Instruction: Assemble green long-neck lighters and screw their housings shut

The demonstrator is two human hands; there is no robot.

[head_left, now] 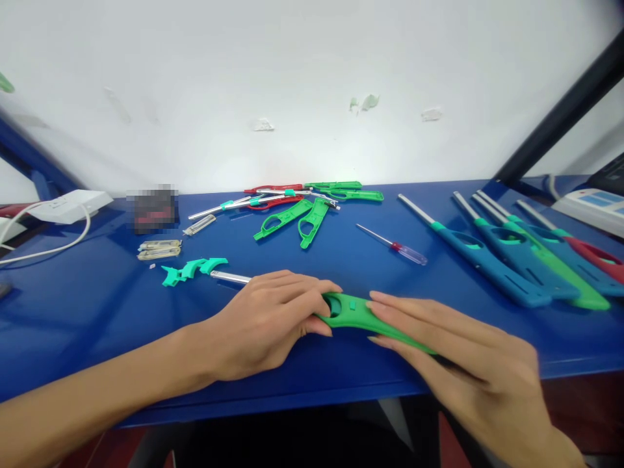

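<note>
Across the front of the blue table I hold a green long-neck lighter (355,313) with a teal trigger and a metal tube (229,277) that points left. My left hand (273,318) is closed round the trigger end and hides part of the tube. The handle end lies between the fingers and thumb of my right hand (468,351). Left of the tube are several small teal plastic pieces (190,268). Beyond my hands lies a screwdriver (409,253) with a clear handle.
Green casing halves (283,219), red casings (277,201) and metal tubes lie at the back. Several assembled lighters (487,257) line the right side. Clear fuel tanks (160,250), a white device (73,207) with a cable and a blurred dark object (155,209) are left.
</note>
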